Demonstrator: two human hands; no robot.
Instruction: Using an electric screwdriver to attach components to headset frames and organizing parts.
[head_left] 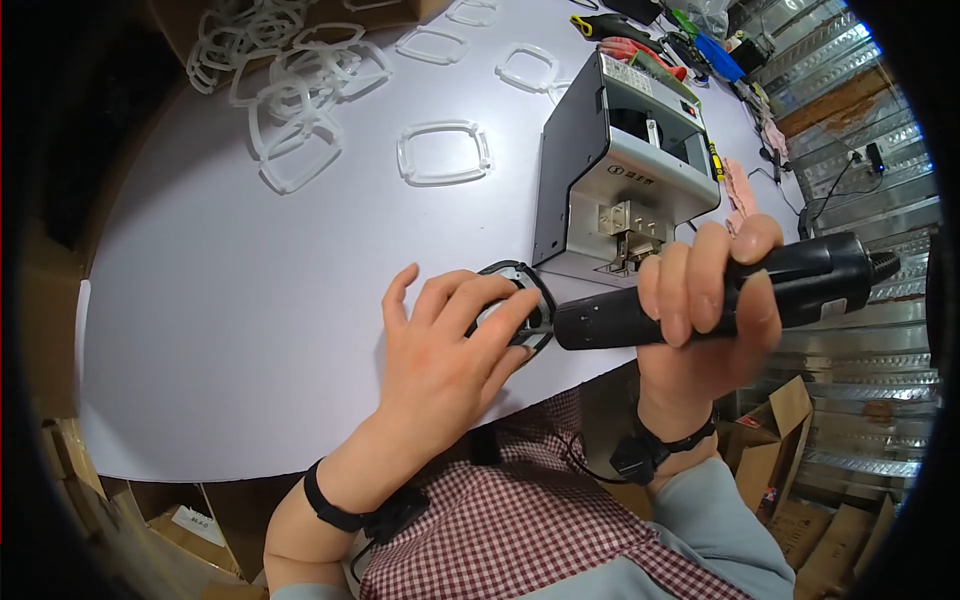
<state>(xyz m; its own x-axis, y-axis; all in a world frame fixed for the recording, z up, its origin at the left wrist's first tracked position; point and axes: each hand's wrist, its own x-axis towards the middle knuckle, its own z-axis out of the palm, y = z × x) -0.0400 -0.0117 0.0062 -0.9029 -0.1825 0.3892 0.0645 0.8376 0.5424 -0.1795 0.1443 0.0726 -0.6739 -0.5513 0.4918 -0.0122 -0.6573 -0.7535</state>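
My right hand (705, 310) grips a black electric screwdriver (605, 318), held almost level with its front end pointing left. That tip meets a small black-rimmed housing with a pale inside (545, 292), which lies near the table's front edge. My left hand (440, 345) is on this housing, its fingers curled over the top and the thumb by its near side, and much of the piece is hidden under them. Whether a screw sits at the screwdriver's tip cannot be seen. Just behind the housing stands a grey and black screw feeder (570, 190) with a metal outlet block (637, 225).
A white rounded frame (445, 152) lies mid-table, with a pile of similar frames (300, 120) at the far left. Pliers (605, 28), a blue tray (718, 58) and a pink cloth (738, 190) are beyond the feeder. Cardboard boxes (785, 440) stand below right.
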